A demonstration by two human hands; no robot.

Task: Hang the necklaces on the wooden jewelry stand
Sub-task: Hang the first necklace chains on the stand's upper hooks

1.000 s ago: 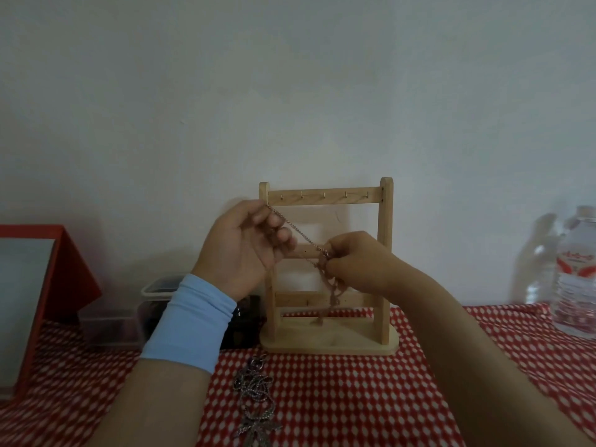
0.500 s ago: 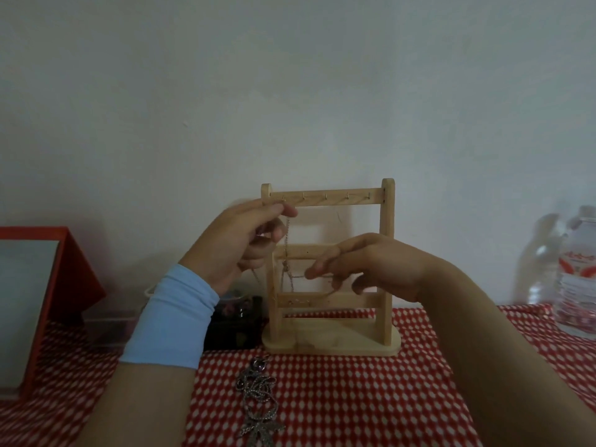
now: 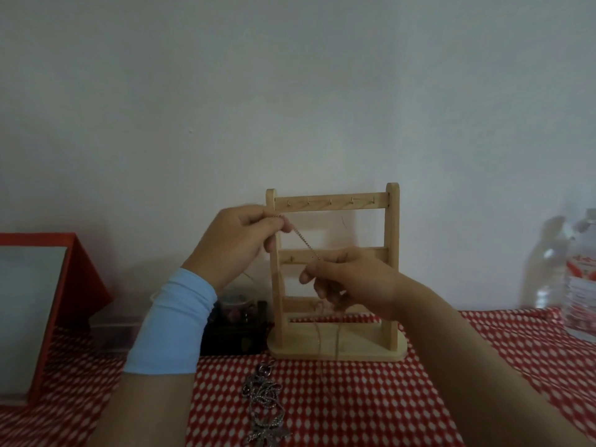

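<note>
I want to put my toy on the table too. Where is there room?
There is bare checkered cloth in front of the wooden stand, between the silver necklace pile and the right forearm. It is crowded left of the stand, with a dark box and red box, and water bottles at the far right.

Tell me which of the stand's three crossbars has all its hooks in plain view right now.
The top crossbar: its row of small hooks shows unobstructed above both hands. The middle crossbar is partly hidden behind the right hand, and the bottom one too.
</note>
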